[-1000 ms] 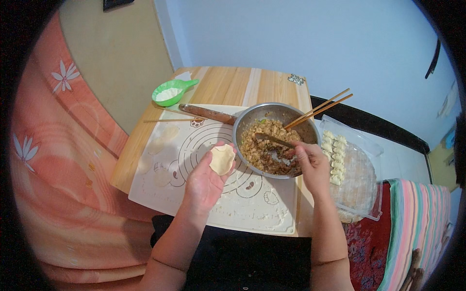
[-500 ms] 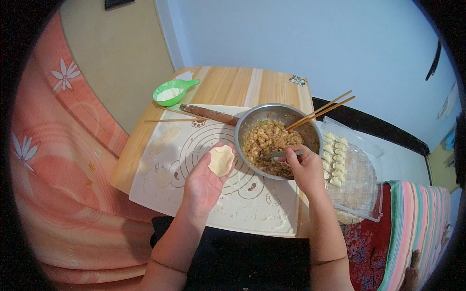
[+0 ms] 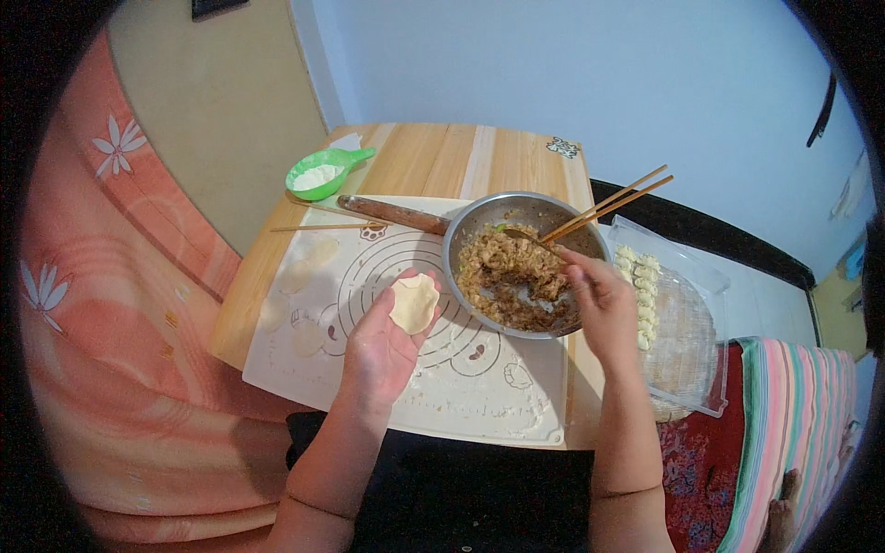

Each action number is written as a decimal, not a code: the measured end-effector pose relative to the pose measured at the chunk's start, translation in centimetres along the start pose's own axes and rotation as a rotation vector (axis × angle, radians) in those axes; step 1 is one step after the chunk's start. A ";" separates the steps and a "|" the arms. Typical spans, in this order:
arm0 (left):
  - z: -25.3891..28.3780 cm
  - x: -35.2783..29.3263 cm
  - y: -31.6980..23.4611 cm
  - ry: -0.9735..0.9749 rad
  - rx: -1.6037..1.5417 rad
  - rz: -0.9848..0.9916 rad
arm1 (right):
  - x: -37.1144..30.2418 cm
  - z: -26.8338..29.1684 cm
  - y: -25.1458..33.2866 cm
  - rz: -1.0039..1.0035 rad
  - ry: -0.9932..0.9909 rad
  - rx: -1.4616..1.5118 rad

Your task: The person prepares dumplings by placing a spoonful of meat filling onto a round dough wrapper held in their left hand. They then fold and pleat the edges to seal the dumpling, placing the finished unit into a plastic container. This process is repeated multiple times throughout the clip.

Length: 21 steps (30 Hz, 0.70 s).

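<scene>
My left hand [image 3: 376,359] is palm up over the mat, cradling a round, pale dumpling wrapper [image 3: 415,304] on its fingers, the thumb at the wrapper's edge. At the right side of a metal mixing bowl [image 3: 594,241], my right hand [image 3: 606,304] grips a spoon [image 3: 524,236]. Most of the spoon is hidden by the hand and by the brown minced filling [image 3: 507,267] around it. A pair of wooden chopsticks [image 3: 627,199] leans on the bowl's far right rim.
A rolling pin [image 3: 396,214] lies against the bowl on the white printed mat [image 3: 470,405]. Flat wrappers [image 3: 297,276] and a thin stick [image 3: 323,227] are to the left. Behind them stands a green scoop [image 3: 339,168] of flour. Rows of dumplings [image 3: 645,286] fill part of a tray at right.
My right hand has shifted up and right, and the spoon has moved to the far part of the filling. My left hand keeps the wrapper in nearly the same place.
</scene>
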State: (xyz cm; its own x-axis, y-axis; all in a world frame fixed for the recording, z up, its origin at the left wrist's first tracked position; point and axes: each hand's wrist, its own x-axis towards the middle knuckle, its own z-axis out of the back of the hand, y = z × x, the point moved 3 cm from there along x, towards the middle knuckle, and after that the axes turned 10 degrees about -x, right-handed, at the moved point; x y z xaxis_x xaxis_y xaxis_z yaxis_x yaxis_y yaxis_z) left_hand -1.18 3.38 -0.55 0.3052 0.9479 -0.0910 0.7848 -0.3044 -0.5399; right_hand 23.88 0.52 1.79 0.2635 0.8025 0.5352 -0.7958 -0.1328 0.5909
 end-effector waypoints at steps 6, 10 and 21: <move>-0.1 -0.1 0.0 -0.007 0.006 0.005 | -0.5 2.4 -0.7 -0.048 0.067 -0.139; -0.1 0.0 0.1 -0.005 0.014 0.001 | -0.5 1.5 -0.5 0.133 0.171 -0.239; 0.0 0.0 0.0 -0.033 0.011 0.001 | -0.8 3.5 -1.3 -0.056 0.155 -0.036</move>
State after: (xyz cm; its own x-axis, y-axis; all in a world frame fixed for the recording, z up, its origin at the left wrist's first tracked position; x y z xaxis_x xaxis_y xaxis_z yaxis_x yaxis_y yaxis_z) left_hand -1.20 3.35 -0.52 0.2875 0.9504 -0.1189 0.7785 -0.3042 -0.5490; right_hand 26.61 -2.02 2.73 0.2233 0.8884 0.4012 -0.8021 -0.0664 0.5935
